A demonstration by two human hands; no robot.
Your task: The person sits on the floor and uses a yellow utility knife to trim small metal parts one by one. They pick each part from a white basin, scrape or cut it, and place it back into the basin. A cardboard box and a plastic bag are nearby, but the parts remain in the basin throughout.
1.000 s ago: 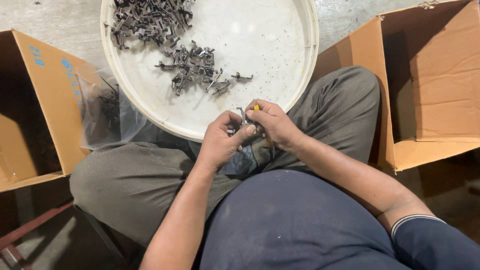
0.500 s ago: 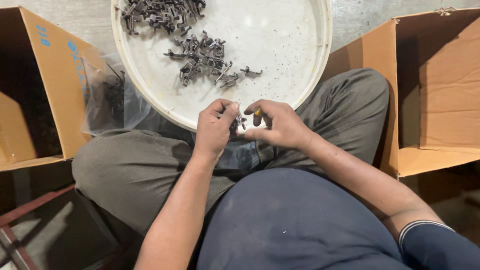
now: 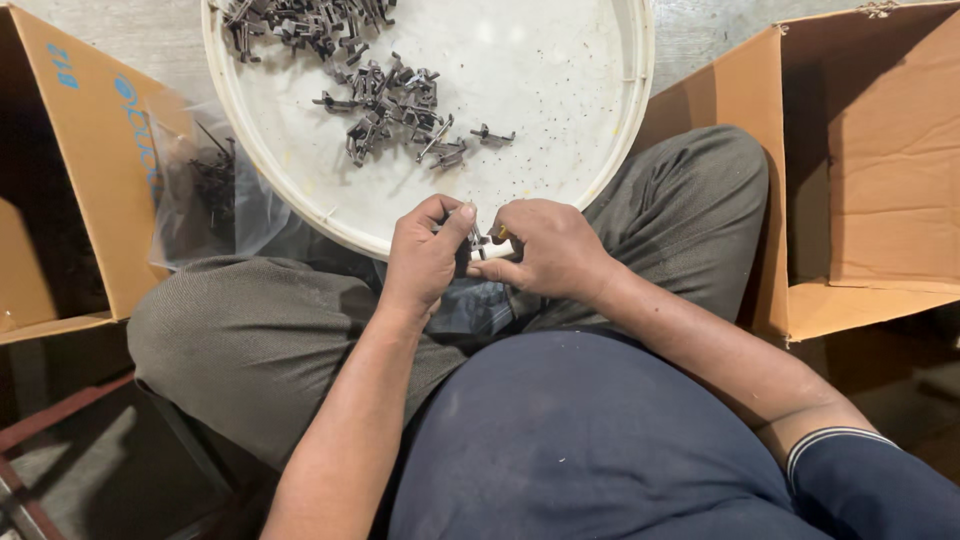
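Note:
I sit cross-legged with a large round white tray [image 3: 560,190] resting against my knees. Several small dark metal clips [image 3: 395,105] lie in loose heaps on its far half. My left hand [image 3: 422,255] pinches one small metal clip [image 3: 476,240] just over the tray's near rim. My right hand [image 3: 545,250] meets it from the right, fingers closed on the same clip and on a small yellow-tipped tool [image 3: 502,233] that barely shows. Both hands touch each other above my lap.
An open cardboard box [image 3: 860,170] stands at my right knee. Another cardboard box [image 3: 85,150] stands at my left, with a clear plastic bag [image 3: 205,190] of dark parts beside it. A red metal bar [image 3: 40,430] lies low at the left.
The view has shifted so the tray sits further right. Both hands stay together on the clip, turning it slightly; the left fingers have closed more over it.

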